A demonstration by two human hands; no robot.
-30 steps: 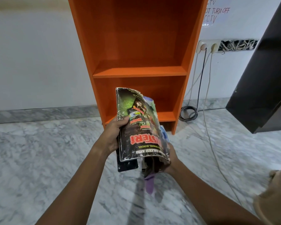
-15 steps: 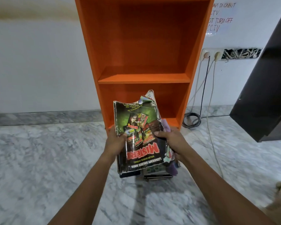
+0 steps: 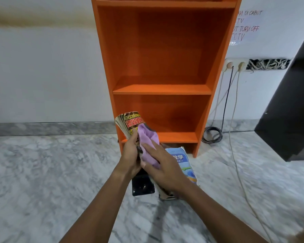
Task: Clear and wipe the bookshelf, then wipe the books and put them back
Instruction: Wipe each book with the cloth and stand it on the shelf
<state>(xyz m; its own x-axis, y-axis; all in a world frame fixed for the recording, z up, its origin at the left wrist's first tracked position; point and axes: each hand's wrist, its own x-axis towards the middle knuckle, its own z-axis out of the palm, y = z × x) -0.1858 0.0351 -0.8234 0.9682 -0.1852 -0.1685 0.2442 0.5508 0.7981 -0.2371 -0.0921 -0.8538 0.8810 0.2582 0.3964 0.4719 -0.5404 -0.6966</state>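
Observation:
An orange bookshelf [image 3: 162,89] stands against the white wall with bare shelves. My left hand [image 3: 130,155] grips a worn magazine [image 3: 130,122] upright, its red and yellow cover turned to the right. My right hand [image 3: 162,170] presses a purple cloth [image 3: 148,142] flat against that cover. On the floor under my hands lie a blue book [image 3: 184,163] with Chinese characters and a black book [image 3: 143,185]; more of the stack is hidden by my right arm.
Grey marble floor [image 3: 42,172] spreads left and right. A dark cabinet [image 3: 291,109] juts in at the right. Wall sockets [image 3: 235,64] feed cables that run down to a black coil [image 3: 211,135] beside the shelf and across the floor.
The magazine has turned from front cover facing me to edge-on with its other cover to the right. My right hand has brought the purple cloth up against it. The view has tilted upward.

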